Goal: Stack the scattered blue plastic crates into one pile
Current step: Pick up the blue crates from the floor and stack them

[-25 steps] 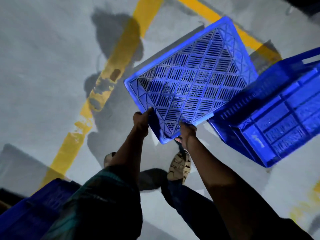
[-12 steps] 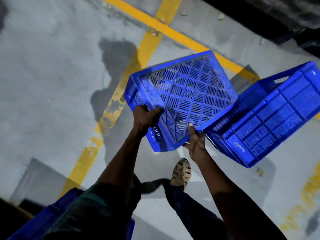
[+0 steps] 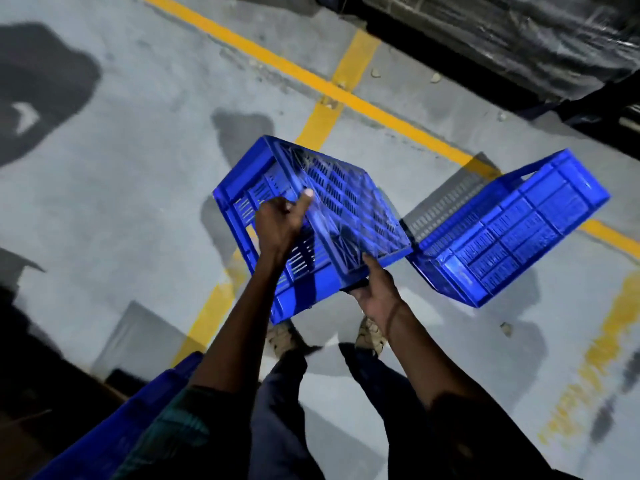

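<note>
A person grips a tilted blue slatted plastic crate (image 3: 332, 209) with both hands.
Left hand (image 3: 280, 221) clasps its wall, right hand (image 3: 375, 292) its near corner; a second blue ribbed plastic crate (image 3: 512, 230) lies at three o'clock.

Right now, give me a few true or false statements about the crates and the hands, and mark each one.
1. Both hands grip the held crate. True: left hand, right hand.
2. The held crate rests flat on the floor. False: it is tilted, lifted in the hands.
3. A second crate lies right of the held one. True.
4. The floor lines are white. False: the floor lines are yellow.
5. The second crate sits upright. False: it is tipped on its side.
</note>
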`<move>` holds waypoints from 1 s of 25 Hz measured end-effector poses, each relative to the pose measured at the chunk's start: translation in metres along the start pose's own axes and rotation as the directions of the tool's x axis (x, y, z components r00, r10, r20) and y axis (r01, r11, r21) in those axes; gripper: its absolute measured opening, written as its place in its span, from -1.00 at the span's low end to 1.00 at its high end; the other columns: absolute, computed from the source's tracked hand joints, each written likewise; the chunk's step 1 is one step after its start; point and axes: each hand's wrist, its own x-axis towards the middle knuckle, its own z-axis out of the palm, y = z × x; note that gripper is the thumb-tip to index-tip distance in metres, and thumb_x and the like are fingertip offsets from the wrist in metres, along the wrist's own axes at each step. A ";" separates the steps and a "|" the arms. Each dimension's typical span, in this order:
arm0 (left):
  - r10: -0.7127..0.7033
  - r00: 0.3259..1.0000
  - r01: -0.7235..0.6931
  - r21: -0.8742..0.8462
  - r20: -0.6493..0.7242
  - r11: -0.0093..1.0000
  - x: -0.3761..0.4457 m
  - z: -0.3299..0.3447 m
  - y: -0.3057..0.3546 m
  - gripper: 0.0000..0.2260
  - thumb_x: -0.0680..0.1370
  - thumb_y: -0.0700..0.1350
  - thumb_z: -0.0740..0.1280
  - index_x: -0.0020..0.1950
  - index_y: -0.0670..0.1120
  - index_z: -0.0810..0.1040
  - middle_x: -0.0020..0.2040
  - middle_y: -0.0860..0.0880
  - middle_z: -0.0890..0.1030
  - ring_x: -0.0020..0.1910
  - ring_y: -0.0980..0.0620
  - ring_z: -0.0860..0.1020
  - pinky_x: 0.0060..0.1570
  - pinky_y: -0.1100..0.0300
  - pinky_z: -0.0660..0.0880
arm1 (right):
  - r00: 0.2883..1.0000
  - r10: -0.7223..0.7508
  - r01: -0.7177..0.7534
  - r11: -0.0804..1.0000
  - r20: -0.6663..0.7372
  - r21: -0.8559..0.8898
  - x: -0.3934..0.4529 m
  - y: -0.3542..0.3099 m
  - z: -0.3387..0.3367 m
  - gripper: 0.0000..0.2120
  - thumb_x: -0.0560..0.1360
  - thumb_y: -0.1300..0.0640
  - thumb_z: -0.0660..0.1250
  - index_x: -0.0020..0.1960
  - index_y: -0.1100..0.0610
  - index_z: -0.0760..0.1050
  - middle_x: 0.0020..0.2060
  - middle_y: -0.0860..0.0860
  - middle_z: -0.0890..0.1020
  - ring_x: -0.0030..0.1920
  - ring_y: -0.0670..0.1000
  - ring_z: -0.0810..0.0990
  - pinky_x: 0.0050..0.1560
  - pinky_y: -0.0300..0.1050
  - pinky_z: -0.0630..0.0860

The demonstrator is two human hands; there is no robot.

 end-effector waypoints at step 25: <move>-0.128 0.832 0.553 -0.786 0.541 0.275 -0.148 -0.281 0.055 -0.60 0.68 0.17 0.00 -0.19 -0.06 0.34 -0.43 0.01 0.33 -0.50 0.06 0.33 -0.41 0.22 0.43 | 0.995 -0.019 -0.011 0.956 -0.099 -0.293 -0.260 0.031 0.059 -0.78 0.53 0.01 0.35 -0.16 0.14 0.60 -0.36 0.08 0.71 -0.42 0.12 0.70 -0.48 0.05 0.62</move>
